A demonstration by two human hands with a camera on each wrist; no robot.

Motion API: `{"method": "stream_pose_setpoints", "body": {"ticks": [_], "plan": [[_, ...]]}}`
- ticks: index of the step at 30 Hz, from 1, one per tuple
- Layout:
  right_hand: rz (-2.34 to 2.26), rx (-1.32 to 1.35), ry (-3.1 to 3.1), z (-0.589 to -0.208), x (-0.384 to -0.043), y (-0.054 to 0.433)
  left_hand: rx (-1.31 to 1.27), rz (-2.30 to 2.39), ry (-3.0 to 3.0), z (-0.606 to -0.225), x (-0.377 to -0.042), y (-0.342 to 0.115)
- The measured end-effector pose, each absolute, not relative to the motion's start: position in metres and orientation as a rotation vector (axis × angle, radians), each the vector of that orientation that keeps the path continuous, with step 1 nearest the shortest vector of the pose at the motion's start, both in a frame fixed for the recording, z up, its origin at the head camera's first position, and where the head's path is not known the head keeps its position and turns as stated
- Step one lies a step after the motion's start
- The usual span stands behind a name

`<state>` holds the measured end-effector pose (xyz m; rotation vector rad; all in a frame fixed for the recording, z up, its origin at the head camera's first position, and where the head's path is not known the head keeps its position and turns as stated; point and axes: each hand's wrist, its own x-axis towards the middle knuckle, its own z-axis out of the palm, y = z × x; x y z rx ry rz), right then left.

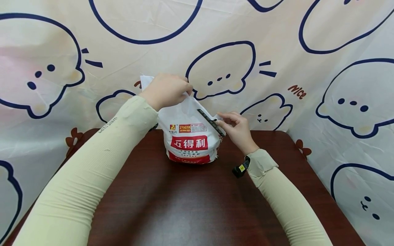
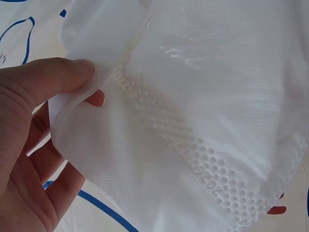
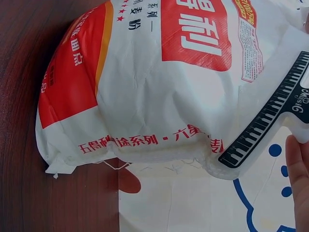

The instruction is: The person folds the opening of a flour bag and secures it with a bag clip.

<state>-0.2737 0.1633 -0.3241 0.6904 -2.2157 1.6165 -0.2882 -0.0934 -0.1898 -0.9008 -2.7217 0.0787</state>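
A white flour bag (image 1: 187, 150) with red printed labels stands on the table, its top gathered upward. At the upper left, my left hand (image 1: 169, 89) pinches the white plastic; the left wrist view shows the thumb and fingers on either side of the bag's edge (image 2: 91, 116), near a hole. A clip with a black-and-white piano-key strip (image 3: 270, 113) lies slantwise along the bag's upper right edge. With thumb and fingers my right hand (image 1: 235, 128) pinches that clip's outer side.
The dark brown wooden table (image 1: 191, 198) stretches toward me from the bag. Behind it and at the sides hangs a pale cloth (image 1: 277, 37) with blue-outlined cartoon animals. A black wrist device (image 1: 240, 169) is strapped at my right wrist.
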Motion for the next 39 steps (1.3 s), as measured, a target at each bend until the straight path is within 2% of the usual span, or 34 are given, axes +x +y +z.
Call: {"method": "stream_pose_setpoints", "body": {"ticks": [3,23,32,39], "plan": [[1.608,0.68,-2.232,-0.315,-0.264,0.16,-0.904,0.066,-2.718,-0.188,-0.287,-0.094],[1.591,0.653,-2.242,-0.313,-0.26,0.157,-0.86,0.078,-2.649,-0.186,-0.277,-0.111],[1.617,0.625,-2.258,-0.336,-0.28,0.167,-0.826,0.101,-2.587,-0.188,-0.27,-0.119],[1.629,0.657,-2.214,-0.34,-0.282,0.168,-0.805,0.088,-2.533,-0.189,-0.267,-0.125]]}}
